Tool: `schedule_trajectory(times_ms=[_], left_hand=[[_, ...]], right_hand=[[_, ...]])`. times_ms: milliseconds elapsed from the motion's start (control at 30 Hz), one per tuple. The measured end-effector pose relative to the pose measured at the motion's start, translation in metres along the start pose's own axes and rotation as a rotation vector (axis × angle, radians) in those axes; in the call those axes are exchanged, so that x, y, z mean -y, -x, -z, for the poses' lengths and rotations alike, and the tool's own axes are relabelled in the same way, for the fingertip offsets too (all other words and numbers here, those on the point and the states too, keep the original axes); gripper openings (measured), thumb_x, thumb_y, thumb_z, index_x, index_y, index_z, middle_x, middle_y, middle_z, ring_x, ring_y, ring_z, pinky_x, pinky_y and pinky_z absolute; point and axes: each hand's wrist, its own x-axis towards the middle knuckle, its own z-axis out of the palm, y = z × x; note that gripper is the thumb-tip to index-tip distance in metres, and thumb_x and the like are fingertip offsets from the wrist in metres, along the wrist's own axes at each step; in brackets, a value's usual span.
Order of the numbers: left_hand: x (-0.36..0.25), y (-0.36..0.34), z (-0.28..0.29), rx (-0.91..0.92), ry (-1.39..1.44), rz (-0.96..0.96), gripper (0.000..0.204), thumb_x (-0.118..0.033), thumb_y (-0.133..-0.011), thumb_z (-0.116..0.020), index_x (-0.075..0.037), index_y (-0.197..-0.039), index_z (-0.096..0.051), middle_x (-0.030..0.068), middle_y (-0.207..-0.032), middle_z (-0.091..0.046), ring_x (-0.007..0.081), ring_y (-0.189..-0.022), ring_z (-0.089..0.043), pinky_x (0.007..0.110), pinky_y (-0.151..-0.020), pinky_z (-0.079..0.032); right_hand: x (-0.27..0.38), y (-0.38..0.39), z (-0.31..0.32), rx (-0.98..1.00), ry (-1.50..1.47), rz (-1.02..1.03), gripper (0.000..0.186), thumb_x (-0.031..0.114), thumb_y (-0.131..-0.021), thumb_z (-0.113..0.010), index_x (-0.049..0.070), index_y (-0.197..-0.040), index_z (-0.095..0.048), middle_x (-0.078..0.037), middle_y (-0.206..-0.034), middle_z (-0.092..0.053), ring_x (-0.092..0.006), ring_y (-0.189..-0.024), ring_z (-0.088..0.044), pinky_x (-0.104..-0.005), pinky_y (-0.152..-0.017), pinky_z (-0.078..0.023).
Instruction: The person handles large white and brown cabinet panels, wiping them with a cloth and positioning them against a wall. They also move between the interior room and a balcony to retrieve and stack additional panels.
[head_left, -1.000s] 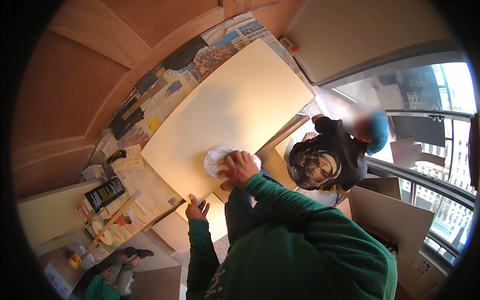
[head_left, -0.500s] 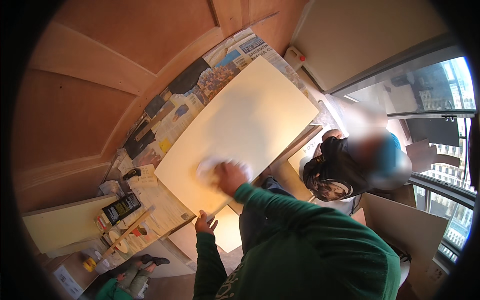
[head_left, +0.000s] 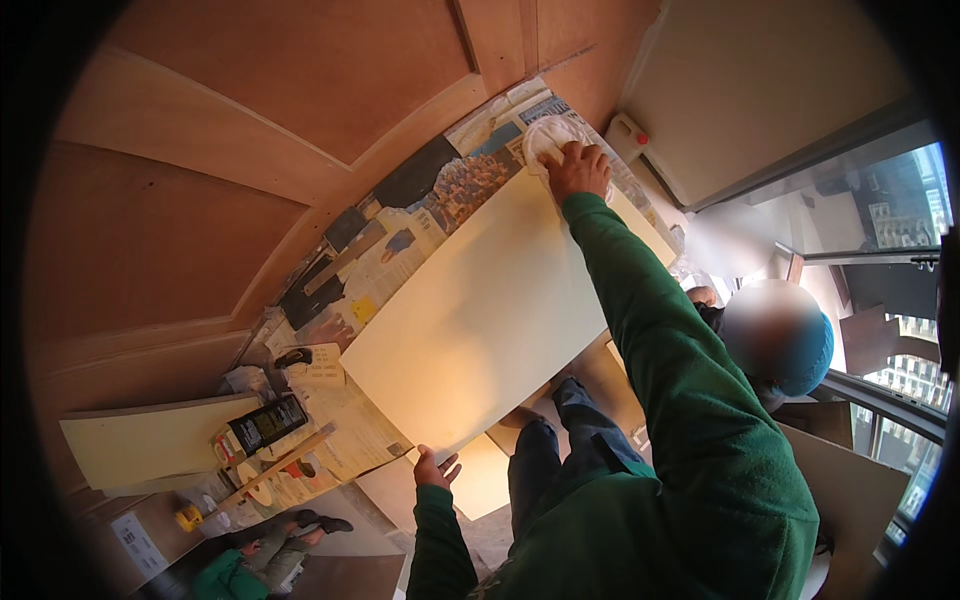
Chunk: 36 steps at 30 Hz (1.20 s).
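A large cream panel (head_left: 470, 300) lies on a newspaper-covered work surface (head_left: 330, 400). My right hand (head_left: 580, 172), arm stretched out, is closed on a white cloth (head_left: 550, 135) at the panel's far end. My left hand (head_left: 436, 467) is at the panel's near corner, thumb up, holding the edge with the other fingers curved below it.
A plastic jug (head_left: 625, 140), dark can (head_left: 265, 425), wooden stick (head_left: 285, 470) and yellow container (head_left: 188, 517) surround the work. A co-worker in a blue cap (head_left: 810, 350) is at the right by windows; another person (head_left: 225, 572) is at lower left. Wooden panelled wall (head_left: 200, 150) stands behind.
My right hand has moved the cloth from the near middle of the panel up to its far end, extending the arm. My left hand stays at the corner. The right co-worker's head has shifted.
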Motion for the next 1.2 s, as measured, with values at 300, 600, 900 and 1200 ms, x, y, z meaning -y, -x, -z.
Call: schedule_trajectory(times_ms=[300,600,900,1200], left_hand=[[0.006,-0.009,0.005,-0.11,0.016,0.008,0.058,-0.053,-0.104,-0.043,-0.009,-0.141,-0.044,0.0155,-0.134,-0.054,0.0354,-0.115,-0.059,0.055,-0.097,-0.051],[-0.001,-0.008,0.009,-0.116,-0.032,-0.004,0.053,-0.047,-0.104,-0.045,-0.013,-0.145,-0.041,0.0164,-0.134,-0.054,0.0366,-0.116,-0.061,0.054,-0.097,-0.052],[-0.001,-0.001,0.008,-0.131,-0.103,-0.011,0.051,-0.048,-0.105,-0.04,-0.013,-0.143,-0.039,0.0144,-0.132,-0.054,0.0308,-0.105,-0.066,0.05,-0.089,-0.056],[-0.015,0.0,0.001,-0.1,-0.175,-0.007,0.055,-0.048,-0.106,-0.037,-0.014,-0.149,-0.032,0.016,-0.139,-0.049,0.0327,-0.116,-0.062,0.054,-0.099,-0.052]], right_hand=[[0.194,0.328,0.085,0.692,-0.625,0.909,0.046,0.049,-0.076,-0.073,0.019,-0.109,-0.065,-0.007,-0.111,-0.057,-0.0278,-0.111,-0.056,-0.0448,-0.094,-0.044],[0.001,0.047,0.033,0.283,-0.237,0.058,0.045,0.053,-0.083,-0.069,0.018,-0.11,-0.067,-0.013,-0.114,-0.058,-0.0363,-0.106,-0.053,-0.0482,-0.089,-0.044],[-0.083,0.146,0.125,0.367,-0.092,-0.009,0.046,0.047,-0.082,-0.074,0.012,-0.111,-0.065,-0.016,-0.11,-0.055,-0.037,-0.104,-0.053,-0.0473,-0.089,-0.044],[-0.014,0.019,0.021,0.256,-0.199,-0.039,0.053,0.057,-0.087,-0.064,0.01,-0.113,-0.065,-0.018,-0.118,-0.055,-0.0383,-0.117,-0.049,-0.0489,-0.099,-0.038]])
